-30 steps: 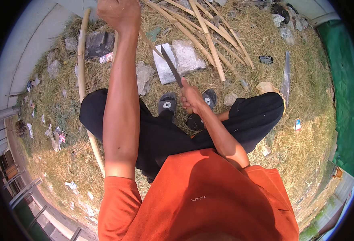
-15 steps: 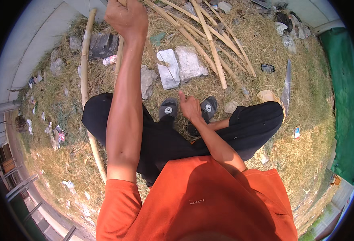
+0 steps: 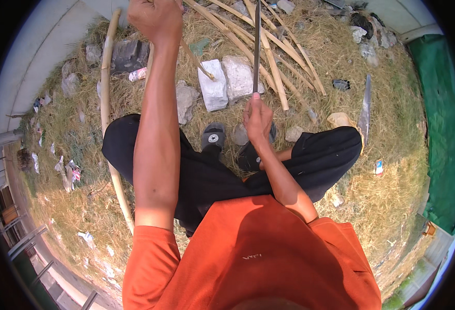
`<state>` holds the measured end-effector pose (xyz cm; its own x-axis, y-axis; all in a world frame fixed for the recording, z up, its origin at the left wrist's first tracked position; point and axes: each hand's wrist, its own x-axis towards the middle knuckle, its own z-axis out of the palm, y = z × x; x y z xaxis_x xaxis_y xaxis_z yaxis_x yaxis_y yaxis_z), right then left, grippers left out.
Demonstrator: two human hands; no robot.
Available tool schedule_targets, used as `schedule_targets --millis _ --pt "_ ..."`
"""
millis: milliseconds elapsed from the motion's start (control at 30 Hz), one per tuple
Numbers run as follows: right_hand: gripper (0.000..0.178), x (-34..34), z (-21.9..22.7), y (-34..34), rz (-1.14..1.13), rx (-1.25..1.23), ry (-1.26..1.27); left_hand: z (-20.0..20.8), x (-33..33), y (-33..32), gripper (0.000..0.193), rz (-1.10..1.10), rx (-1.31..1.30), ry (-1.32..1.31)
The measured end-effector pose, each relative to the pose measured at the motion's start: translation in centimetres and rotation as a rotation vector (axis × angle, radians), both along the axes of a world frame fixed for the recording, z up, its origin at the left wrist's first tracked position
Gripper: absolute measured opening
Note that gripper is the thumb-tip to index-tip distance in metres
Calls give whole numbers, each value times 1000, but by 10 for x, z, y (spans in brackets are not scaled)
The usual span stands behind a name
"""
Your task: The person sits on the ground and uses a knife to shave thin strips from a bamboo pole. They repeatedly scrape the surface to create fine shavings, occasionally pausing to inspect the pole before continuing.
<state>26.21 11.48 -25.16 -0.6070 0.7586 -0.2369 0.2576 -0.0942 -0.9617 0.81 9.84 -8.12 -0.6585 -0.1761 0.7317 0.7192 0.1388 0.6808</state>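
Raised at the top left, my left hand (image 3: 156,20) is closed in a fist. From it a thin bamboo stick (image 3: 192,56) slants down, its lower end over a whitish stone block (image 3: 213,90); the stick's upper part is hidden or out of view. In front of my right foot, my right hand (image 3: 258,116) is wrapped round the lower end of a long, narrow dark knife (image 3: 257,49). Its blade points away from me and runs to the top edge. The handle is mostly hidden in my fingers. A second pale stone (image 3: 240,77) lies behind the blade.
Several bamboo poles (image 3: 274,67) lie crossed at the far side. One long pole (image 3: 106,77) runs beside my left knee. On the right, a saw-like metal blade (image 3: 365,106) lies on dry grass. Rough stones (image 3: 186,102) and litter are scattered around; a green sheet (image 3: 436,134) hangs at the right.
My right hand has moved up and slightly right, and the knife has swung from over the stone block to pointing straight away from me. My left hand has shifted slightly left and up.
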Motion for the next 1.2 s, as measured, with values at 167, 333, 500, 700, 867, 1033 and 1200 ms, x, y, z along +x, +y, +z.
schedule_targets --millis 167,333,500,700,867,1033,1200 --pt "60 18 -61 -28 204 418 -336 9 14 2 46 -117 52 -145" --pt "69 12 -85 -30 239 -511 -368 2 9 -5 48 -125 160 -237" --pt "62 13 -58 7 135 -1568 166 5 10 -6 49 -79 65 -260" --pt "50 5 -17 -13 179 -516 -122 18 7 -8 48 23 -50 -126" --pt "47 12 -50 -23 281 2 -227 10 7 -2 46 123 -154 7" --pt "42 5 -9 -24 329 294 -519 3 7 1 43 110 -142 40" --pt "45 -4 33 -33 135 186 -256 5 6 3 42 112 -94 107"
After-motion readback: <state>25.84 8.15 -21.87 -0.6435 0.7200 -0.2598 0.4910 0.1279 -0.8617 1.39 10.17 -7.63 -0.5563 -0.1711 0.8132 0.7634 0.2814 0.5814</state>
